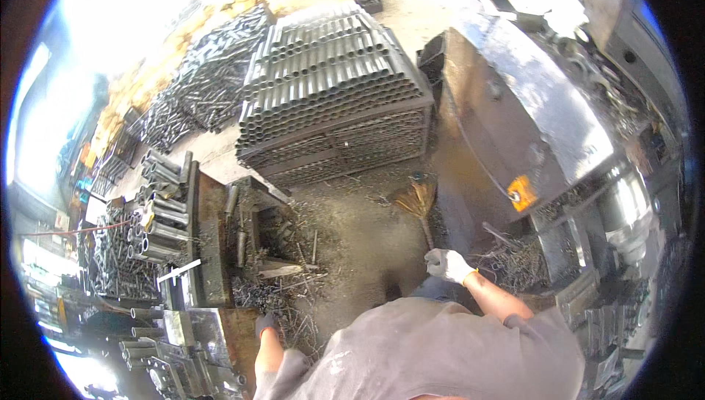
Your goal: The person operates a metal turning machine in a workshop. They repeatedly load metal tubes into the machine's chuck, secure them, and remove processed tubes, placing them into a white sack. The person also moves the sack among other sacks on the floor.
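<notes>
My right hand (448, 265), in a white glove with a yellowish cuff, is closed in front of my body. The short handle of a straw broom (417, 200) runs into its fingers. The broom's spread bristles point away from me, over the dirty floor beside a large brown metal panel (470, 128). Low at my left side, my left hand (266, 322) wears a dark glove with an orange cuff. It is close to the edge of a rusty metal bench (239, 330); its fingers are too small and dark to make out.
Ahead stands a metal crate (338, 147) stacked with cut tubes. Metal scraps (290, 319) litter the floor at left, with more shavings (514, 260) at right. A bench (209, 231) holds tubes (163, 224). An orange-yellow object (521, 193) sits on the right-hand panel.
</notes>
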Action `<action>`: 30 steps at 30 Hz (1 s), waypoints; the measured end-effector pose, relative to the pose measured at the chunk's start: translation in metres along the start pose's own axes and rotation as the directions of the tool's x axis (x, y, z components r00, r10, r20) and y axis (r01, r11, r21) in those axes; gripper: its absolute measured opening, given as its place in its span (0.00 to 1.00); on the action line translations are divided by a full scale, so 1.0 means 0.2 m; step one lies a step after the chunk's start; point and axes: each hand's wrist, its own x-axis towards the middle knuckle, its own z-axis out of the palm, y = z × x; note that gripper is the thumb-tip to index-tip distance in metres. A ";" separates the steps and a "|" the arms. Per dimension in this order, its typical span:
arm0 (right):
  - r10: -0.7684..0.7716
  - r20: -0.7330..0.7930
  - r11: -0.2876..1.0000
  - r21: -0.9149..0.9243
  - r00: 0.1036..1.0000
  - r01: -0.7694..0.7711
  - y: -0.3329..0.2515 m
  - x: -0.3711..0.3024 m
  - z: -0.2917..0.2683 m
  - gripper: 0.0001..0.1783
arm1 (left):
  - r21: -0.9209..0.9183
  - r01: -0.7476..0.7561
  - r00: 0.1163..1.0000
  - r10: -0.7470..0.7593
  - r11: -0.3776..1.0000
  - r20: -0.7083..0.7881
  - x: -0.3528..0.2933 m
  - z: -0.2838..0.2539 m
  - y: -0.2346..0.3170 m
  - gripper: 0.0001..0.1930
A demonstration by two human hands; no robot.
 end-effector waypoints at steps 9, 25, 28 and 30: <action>-0.181 0.165 0.951 -0.221 0.970 0.215 -0.42 1.31 0.00 0.35 | -0.155 0.096 0.961 -0.051 0.983 0.271 -0.43 0.48 -0.30 0.28; -0.242 -0.043 0.697 -0.703 0.969 0.143 -2.16 4.57 -0.08 0.17 | -0.512 0.156 0.968 -0.029 0.845 0.248 -0.46 0.04 1.59 0.27; -0.263 0.088 0.588 -0.775 0.961 0.232 -2.21 4.87 0.04 0.17 | -0.564 0.250 0.950 -0.088 0.787 0.299 -0.46 -0.05 1.76 0.27; -0.332 0.114 0.523 -0.804 0.937 0.283 -2.17 5.04 0.11 0.17 | -0.455 0.264 0.941 -0.124 0.851 0.314 -0.48 -0.04 1.76 0.28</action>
